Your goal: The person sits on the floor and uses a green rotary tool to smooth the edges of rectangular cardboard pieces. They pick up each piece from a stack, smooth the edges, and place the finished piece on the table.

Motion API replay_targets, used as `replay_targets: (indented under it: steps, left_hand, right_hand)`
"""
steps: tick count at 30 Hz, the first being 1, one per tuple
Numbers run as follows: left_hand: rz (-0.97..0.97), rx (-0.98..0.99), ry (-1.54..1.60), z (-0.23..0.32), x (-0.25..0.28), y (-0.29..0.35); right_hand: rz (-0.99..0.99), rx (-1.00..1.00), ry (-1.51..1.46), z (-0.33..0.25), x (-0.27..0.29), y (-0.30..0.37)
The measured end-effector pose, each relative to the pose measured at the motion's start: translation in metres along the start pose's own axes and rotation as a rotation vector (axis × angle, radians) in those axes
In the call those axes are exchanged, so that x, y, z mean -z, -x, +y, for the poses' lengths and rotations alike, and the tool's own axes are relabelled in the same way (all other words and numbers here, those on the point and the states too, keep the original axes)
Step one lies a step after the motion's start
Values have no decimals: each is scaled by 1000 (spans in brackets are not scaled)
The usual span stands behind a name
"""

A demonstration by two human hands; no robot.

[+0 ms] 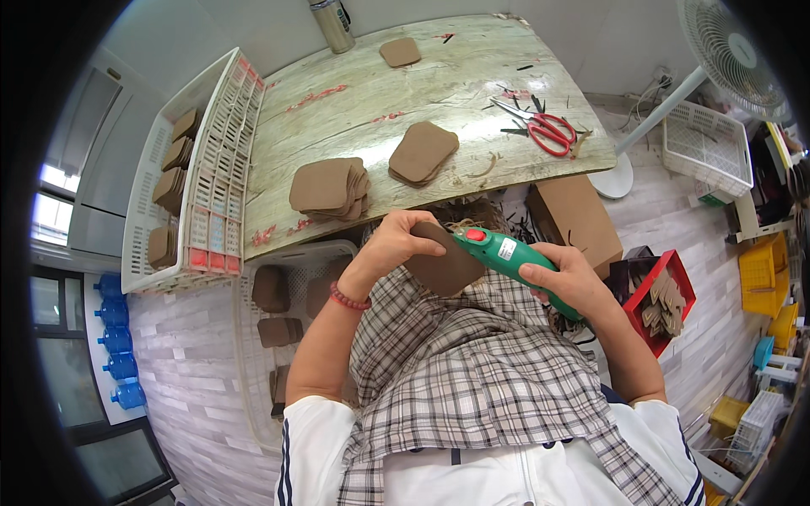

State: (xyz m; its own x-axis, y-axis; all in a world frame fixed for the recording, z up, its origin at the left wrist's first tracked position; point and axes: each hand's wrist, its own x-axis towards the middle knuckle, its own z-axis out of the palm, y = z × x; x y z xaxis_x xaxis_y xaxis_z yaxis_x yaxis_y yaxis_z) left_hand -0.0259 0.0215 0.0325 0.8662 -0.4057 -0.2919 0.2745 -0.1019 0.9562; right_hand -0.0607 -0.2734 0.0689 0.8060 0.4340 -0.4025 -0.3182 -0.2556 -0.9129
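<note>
Over a plaid apron [456,379], the left hand [403,243] pinches a brown rounded-square pad [445,266] between thumb and fingers, while the right hand's fingers wrap a green handheld power cutter [496,254], its tip at the pad's edge. A slip could nick the nearby left fingers. Beyond, the tabletop [337,135] carries pad stacks [325,187] and red-handled scissors [531,123]; a fan [742,55] stands farther right.

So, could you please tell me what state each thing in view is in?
Brown panel: held in the left hand
Green tool: held in the right hand
Red-handled scissors: lying on the table
Metal flask: upright
Larger stack: slightly uneven
Upper left basket: open-topped, holding panels
Red box: open, holding brown pieces
Fan: standing; spinning or not, unclear
</note>
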Motion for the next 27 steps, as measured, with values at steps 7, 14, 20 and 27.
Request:
replay_targets:
  steps: [7,14,20,27]
  left_hand:
    - [0,-62,37,-5,3,0]
    - [580,-295,96,14,148,38]
    - [1110,-311,-1469,8,160,-5]
    - [799,-157,-1359,-20,53,-117]
  right_hand:
    - [-19,41,-30,-5,-13,-13]
    - [106,62,-162,15,-6,-7]
    - [154,73,-163,26,1,0]
    - [211,95,-145,33,2,-1]
